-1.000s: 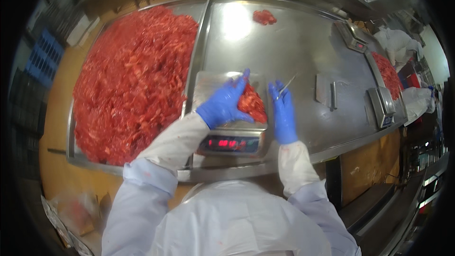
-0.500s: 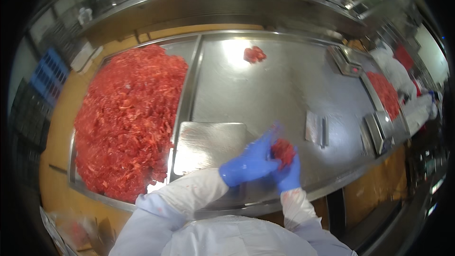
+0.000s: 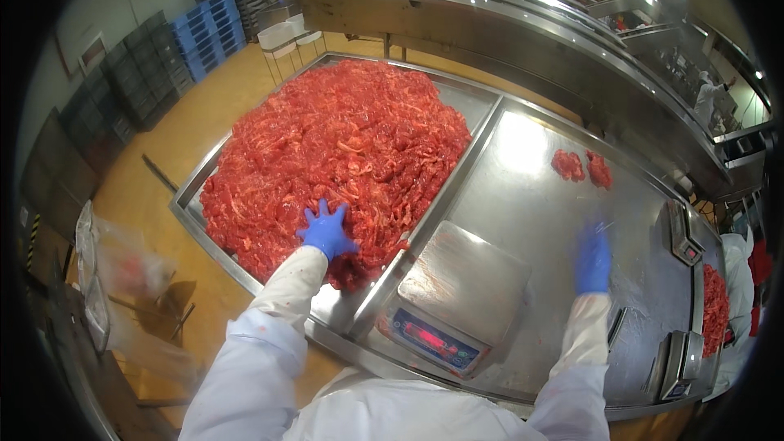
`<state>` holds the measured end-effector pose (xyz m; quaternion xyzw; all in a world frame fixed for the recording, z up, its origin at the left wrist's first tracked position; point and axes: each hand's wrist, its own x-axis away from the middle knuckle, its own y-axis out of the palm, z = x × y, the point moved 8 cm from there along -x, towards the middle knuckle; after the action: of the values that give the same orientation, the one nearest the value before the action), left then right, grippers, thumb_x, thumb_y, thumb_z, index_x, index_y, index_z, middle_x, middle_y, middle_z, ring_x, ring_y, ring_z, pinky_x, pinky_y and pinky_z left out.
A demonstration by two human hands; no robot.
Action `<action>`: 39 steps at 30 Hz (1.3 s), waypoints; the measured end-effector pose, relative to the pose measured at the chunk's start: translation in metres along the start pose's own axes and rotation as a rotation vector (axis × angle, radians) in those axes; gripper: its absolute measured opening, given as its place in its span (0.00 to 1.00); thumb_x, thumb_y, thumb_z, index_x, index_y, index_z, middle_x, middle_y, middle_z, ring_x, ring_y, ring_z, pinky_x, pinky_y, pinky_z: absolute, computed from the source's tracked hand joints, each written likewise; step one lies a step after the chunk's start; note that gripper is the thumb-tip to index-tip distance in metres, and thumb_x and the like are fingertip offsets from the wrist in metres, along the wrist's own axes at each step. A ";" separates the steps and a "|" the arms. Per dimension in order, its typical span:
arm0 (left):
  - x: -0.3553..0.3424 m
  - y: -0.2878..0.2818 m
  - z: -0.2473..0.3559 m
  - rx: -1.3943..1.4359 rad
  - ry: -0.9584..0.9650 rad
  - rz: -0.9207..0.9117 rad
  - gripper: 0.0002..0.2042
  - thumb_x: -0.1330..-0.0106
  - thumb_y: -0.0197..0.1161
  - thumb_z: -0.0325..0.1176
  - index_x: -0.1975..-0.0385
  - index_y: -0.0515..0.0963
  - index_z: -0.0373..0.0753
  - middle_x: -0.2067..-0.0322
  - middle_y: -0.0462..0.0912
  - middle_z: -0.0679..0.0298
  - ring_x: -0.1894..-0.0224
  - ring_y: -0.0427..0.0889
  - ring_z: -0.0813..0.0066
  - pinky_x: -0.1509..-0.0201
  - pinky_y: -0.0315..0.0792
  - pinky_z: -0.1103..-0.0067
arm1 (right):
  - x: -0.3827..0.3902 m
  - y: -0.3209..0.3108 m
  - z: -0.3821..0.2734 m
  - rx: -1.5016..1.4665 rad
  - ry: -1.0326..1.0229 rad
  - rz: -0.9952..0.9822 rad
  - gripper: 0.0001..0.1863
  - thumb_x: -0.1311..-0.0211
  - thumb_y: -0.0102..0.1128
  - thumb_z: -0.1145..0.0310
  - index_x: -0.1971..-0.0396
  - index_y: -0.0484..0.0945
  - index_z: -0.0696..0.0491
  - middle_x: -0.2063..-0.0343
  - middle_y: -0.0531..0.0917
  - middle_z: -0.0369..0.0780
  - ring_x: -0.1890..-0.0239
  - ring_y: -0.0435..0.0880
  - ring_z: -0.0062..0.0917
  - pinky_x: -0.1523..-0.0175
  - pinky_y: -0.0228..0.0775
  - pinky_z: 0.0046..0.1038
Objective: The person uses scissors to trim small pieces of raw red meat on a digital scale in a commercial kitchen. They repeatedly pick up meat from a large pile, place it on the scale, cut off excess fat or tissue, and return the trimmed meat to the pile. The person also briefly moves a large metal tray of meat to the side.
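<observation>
A large heap of raw red meat pieces [image 3: 351,139] fills the left tray. My left hand [image 3: 327,230], in a blue glove, rests on the near part of the heap with its fingers spread; nothing shows in its grasp. Over the bare metal tabletop to the right is my right hand [image 3: 594,260], also blue-gloved, its fingers smeared by motion. Beyond it lie two small clumps of meat, a left clump [image 3: 567,165] and a right clump [image 3: 599,170]. Between my hands stands a scale [image 3: 465,278] with a flat steel plate and a lit red display.
A raised metal divider [image 3: 433,212] separates the meat tray from the tabletop. Two more scales, one farther [image 3: 682,233] and one nearer [image 3: 676,366], stand by the right edge. More meat [image 3: 715,310] lies beyond them, near a person in white [image 3: 737,269]. A steel counter [image 3: 506,49] runs behind.
My hands, earlier together around a meat clump, are now apart: the left on the heap, the right over the tabletop. A second clump lies at the back. My view has swung left.
</observation>
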<state>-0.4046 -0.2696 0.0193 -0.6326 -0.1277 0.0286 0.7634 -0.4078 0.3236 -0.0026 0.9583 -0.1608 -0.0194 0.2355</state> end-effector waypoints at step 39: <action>0.110 -0.089 0.210 0.570 1.156 -0.415 0.18 0.36 0.63 0.32 0.47 0.79 0.34 0.60 0.86 0.64 0.62 0.82 0.77 0.58 0.76 0.79 | 0.180 -0.017 0.103 1.048 0.136 0.187 0.36 0.41 0.68 0.52 0.40 0.72 0.61 0.47 0.81 0.50 0.45 0.81 0.38 0.41 0.71 0.33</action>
<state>-0.3577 -0.0636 0.1587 -0.2825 0.1949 -0.4290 0.8355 -0.2434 0.2345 -0.0952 0.9281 -0.2181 0.1466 -0.2636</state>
